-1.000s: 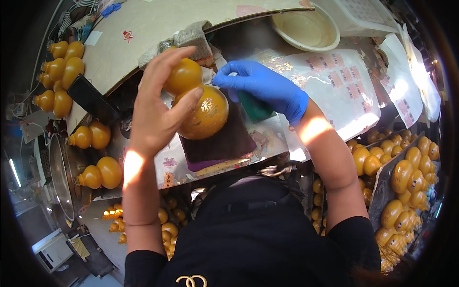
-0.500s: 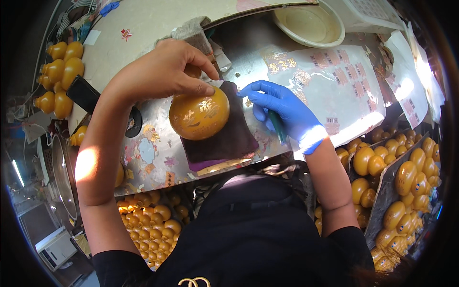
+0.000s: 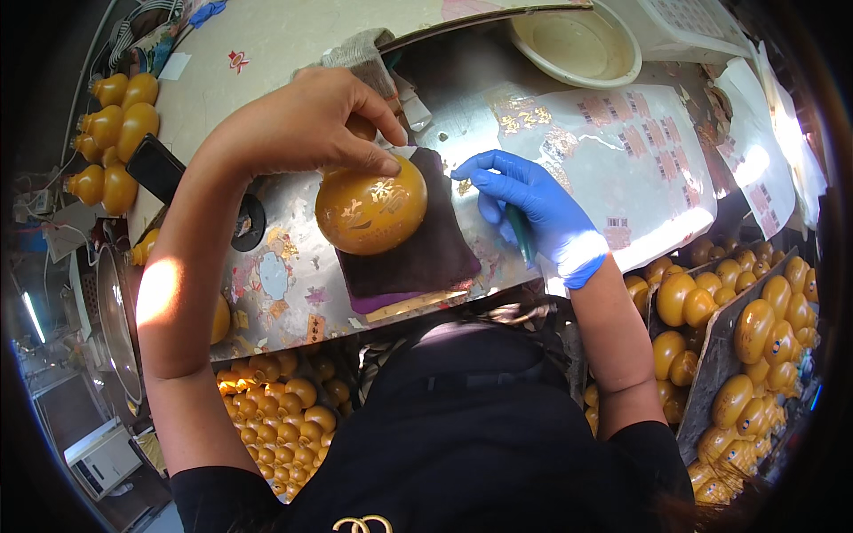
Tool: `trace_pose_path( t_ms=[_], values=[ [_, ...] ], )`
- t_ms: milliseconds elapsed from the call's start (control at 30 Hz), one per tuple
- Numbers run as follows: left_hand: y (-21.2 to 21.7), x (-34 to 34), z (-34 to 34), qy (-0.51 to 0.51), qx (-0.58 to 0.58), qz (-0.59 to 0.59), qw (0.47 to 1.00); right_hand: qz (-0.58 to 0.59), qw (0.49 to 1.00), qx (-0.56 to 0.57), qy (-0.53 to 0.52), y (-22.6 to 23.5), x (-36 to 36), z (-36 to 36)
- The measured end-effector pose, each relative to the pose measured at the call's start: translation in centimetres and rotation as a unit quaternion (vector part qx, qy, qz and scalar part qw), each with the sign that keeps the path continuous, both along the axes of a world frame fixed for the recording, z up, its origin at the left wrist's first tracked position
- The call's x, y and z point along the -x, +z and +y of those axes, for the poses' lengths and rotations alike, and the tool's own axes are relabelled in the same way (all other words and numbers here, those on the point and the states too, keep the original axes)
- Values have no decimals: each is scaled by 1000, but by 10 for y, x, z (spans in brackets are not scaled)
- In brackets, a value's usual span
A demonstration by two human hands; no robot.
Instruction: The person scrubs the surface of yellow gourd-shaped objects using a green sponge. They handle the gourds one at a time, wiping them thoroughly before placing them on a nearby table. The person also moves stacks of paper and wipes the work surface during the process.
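My bare left hand (image 3: 333,124) is closed round the narrow top of a glossy yellow-orange gourd (image 3: 369,218). The gourd's wide belly faces me and carries golden characters. It is held over a dark folded cloth (image 3: 409,275) on the metal worktop. To the right of the gourd, apart from it, is my right hand (image 3: 524,200) in a blue glove. Its thumb and forefinger are pinched together, and a slim green tool (image 3: 521,235) lies in the palm under the curled fingers. The tool's kind and whatever is at the fingertips are too small to make out.
A sheet of gold and red stickers (image 3: 644,169) lies to the right, below a pale basin (image 3: 577,44). Gourds (image 3: 115,133) stand at the far left. More gourds (image 3: 284,426) fill spaces below the worktop. A black phone (image 3: 155,169) is beside my left forearm.
The gourd has tipped slightly in my left hand, so its golden characters sit a little higher. My right hand has shifted slightly right, still pinched.
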State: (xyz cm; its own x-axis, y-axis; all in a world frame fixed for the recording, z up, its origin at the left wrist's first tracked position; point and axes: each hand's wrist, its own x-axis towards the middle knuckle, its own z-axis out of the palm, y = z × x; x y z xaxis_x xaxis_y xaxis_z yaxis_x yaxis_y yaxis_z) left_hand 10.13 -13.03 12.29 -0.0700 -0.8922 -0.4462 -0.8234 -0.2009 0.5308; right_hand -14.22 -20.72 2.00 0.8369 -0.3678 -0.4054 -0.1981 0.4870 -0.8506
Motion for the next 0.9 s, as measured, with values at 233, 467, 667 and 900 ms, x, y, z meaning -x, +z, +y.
trace_pose_path(
  t_ms=[233, 467, 667, 900],
  values=[
    [2, 2, -3, -8, -4, -16, 1000, -2, 1000, 4, -17, 0, -3, 4],
    [-7, -5, 9, 22, 90, 76, 993, -12, 996, 79, 33, 2, -11, 3],
    [-3, 23, 66, 162, 350, 7, 923, 24, 970, 210, 122, 18, -28, 27],
    [-57, 65, 128, 349, 334, 171, 859, 18, 986, 136, 98, 32, -30, 45]
  ],
)
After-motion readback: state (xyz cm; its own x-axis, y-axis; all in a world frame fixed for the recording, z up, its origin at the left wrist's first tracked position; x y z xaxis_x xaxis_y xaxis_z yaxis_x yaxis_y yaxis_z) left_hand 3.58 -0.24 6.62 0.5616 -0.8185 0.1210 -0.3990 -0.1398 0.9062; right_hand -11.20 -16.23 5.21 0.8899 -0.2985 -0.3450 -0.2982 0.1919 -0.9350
